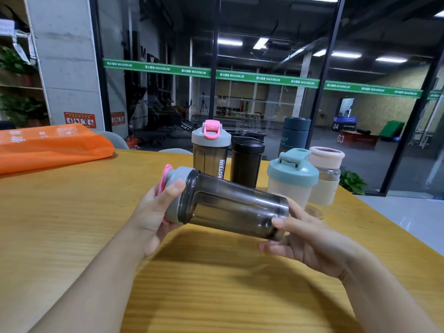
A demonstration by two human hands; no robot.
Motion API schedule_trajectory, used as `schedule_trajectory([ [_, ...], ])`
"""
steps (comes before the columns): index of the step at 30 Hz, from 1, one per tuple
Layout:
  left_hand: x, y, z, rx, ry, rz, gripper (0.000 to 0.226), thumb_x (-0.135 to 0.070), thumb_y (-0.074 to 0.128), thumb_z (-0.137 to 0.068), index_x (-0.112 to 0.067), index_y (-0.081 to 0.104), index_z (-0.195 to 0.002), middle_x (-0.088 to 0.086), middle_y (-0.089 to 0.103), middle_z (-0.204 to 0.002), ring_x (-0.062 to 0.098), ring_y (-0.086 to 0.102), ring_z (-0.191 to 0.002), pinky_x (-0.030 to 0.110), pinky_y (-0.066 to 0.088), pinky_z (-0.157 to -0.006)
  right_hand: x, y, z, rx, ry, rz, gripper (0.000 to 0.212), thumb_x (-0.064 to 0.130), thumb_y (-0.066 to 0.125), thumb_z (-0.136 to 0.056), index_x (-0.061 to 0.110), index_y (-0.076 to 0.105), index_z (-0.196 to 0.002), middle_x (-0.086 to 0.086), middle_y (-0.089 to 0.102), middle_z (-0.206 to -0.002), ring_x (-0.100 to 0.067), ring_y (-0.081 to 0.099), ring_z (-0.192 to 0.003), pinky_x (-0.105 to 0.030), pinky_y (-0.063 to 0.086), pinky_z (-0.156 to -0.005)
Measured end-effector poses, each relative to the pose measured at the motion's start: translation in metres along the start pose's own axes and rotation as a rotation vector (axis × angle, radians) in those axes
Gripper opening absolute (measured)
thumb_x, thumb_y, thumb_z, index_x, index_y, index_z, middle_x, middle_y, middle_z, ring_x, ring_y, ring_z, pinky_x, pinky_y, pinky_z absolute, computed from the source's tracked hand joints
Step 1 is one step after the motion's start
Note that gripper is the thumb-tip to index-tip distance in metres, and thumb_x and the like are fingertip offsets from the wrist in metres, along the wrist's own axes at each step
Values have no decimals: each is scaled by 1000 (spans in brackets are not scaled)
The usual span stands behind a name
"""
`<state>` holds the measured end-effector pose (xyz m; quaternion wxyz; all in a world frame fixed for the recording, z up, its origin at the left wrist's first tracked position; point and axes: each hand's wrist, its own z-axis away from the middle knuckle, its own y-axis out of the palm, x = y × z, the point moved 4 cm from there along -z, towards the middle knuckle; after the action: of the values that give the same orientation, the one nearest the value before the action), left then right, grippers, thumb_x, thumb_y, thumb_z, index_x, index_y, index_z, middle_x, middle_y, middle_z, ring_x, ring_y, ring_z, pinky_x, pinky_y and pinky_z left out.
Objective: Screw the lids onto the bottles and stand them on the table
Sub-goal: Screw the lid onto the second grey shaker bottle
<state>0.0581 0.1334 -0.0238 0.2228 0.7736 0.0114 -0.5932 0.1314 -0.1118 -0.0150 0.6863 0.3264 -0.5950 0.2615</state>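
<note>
I hold a smoky grey shaker bottle (236, 207) on its side above the wooden table (72, 212). Its grey lid with a pink flip cap (173, 188) points left, and my left hand (156, 212) wraps around that lid. My right hand (310, 239) grips the bottle's base. Behind stand a matching grey-and-pink shaker (211, 146), a black bottle (247, 159), a frosted shaker with a teal lid (292, 176), a clear bottle with a pink lid (326, 174) and a dark blue bottle (294, 134), all upright with lids on.
An orange bag (52, 147) lies at the table's far left. The table's right edge (384, 227) runs diagonally near my right wrist. A glass wall (264, 80) stands just behind the bottles, and chair backs (115, 138) show beyond the far edge.
</note>
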Motion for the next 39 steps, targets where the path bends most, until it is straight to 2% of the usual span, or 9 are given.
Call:
schedule_trajectory([
  [6,-1,0,2,14,-8,-21,95,-54,88,-31,-26,60,-117,4,71,-102,17,66,-84,37,56,-78,6,-2,3,-115,-63,86,60,21,75,-67,28,57,-124,-9,66,-118,-27,64,-63,-23,56,-57],
  [11,-7,5,6,86,43,-4,75,-58,89,-23,-46,69,-94,-2,72,-99,14,67,-85,36,54,-80,8,1,5,-157,-72,112,45,27,70,-67,26,62,-112,3,72,-94,-24,59,-54,-21,52,-46],
  [14,-6,5,6,97,52,2,90,-57,90,-25,-46,63,-110,1,70,-108,17,66,-91,40,51,-86,7,0,5,-147,-62,127,39,30,72,-65,27,65,-103,6,73,-84,-23,59,-51,-20,51,-44],
  [18,-5,5,6,101,75,-9,106,-56,91,-30,-41,51,-127,5,66,-117,20,64,-95,43,48,-89,6,-3,3,-140,-68,144,56,42,76,-50,26,65,-102,-2,72,-89,-22,58,-49,-21,50,-42],
  [22,-6,8,6,142,96,-34,116,-55,91,-33,-43,39,-137,5,61,-126,21,64,-101,43,49,-86,5,-4,1,-156,-59,122,62,46,75,-56,20,61,-110,-13,65,-98,-22,58,-48,-22,50,-42],
  [29,-4,16,14,253,-8,-135,103,-47,93,-24,-71,39,-108,-8,59,-128,20,65,-101,45,48,-92,-5,-1,2,-214,123,-7,61,61,55,-68,14,61,-107,-13,67,-85,-23,58,-54,-24,51,-43],
  [35,0,15,16,251,-39,-211,137,-55,92,-19,-46,26,-140,2,62,-124,22,64,-101,48,51,-91,-3,-6,11,-255,-6,129,58,51,70,-61,29,54,-112,-12,61,-115,-22,61,-69,-28,51,-53],
  [37,2,20,19,310,-50,-267,127,-57,91,-24,-36,39,-138,1,68,-112,19,66,-94,45,54,-85,-4,-11,19,-253,-85,149,54,44,83,-59,34,55,-104,-8,61,-111,-23,60,-76,-28,52,-57],
  [39,3,27,23,371,-66,-282,106,-57,90,-27,-44,51,-125,-4,71,-100,15,68,-85,38,56,-75,-4,-16,27,-257,-164,165,54,42,86,-53,37,57,-99,-4,63,-100,-20,60,-75,-32,54,-64],
])
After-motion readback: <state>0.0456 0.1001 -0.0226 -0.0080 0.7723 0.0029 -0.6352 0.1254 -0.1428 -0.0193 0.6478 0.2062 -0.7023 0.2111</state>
